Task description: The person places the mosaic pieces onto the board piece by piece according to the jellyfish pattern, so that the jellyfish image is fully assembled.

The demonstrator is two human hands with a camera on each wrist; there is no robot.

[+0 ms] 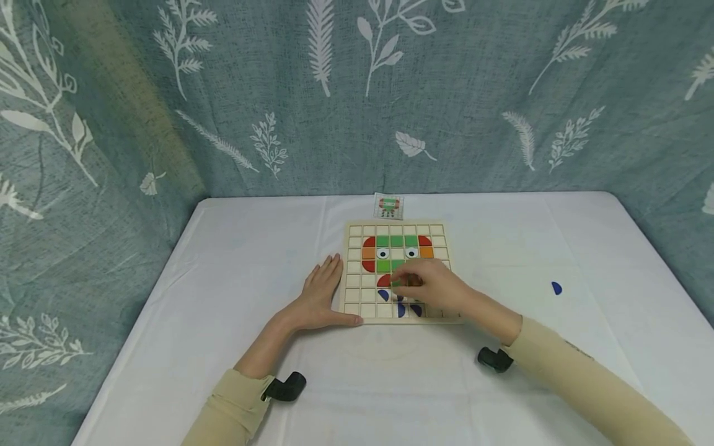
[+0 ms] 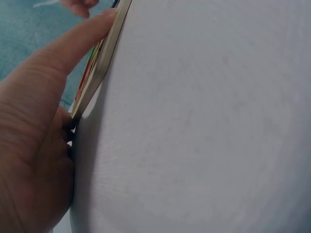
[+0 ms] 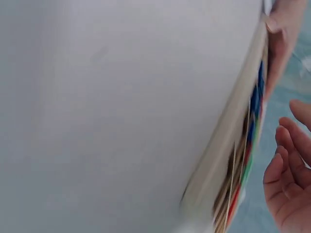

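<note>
A wooden grid board (image 1: 352, 296) lies on the table, with red, green, orange and blue pieces forming a figure with two eye tiles (image 1: 382, 253). My left hand (image 1: 320, 300) rests at the board's left edge, fingers straight. In the left wrist view its thumb (image 2: 82, 41) lies on the board's near rim. Above the lower middle of the board, my right hand (image 1: 426, 284) hovers with bent fingers and hides some cells. The right wrist view shows its thumb (image 3: 299, 110) apart from the curved fingers (image 3: 286, 160), with no piece visible between them.
Behind the board lies a small picture card (image 1: 388, 206) showing a similar figure. One blue half-round piece (image 1: 556, 288) sits on the white table (image 1: 502, 248) at the right. A patterned curtain (image 1: 357, 124) hangs behind and beside the table.
</note>
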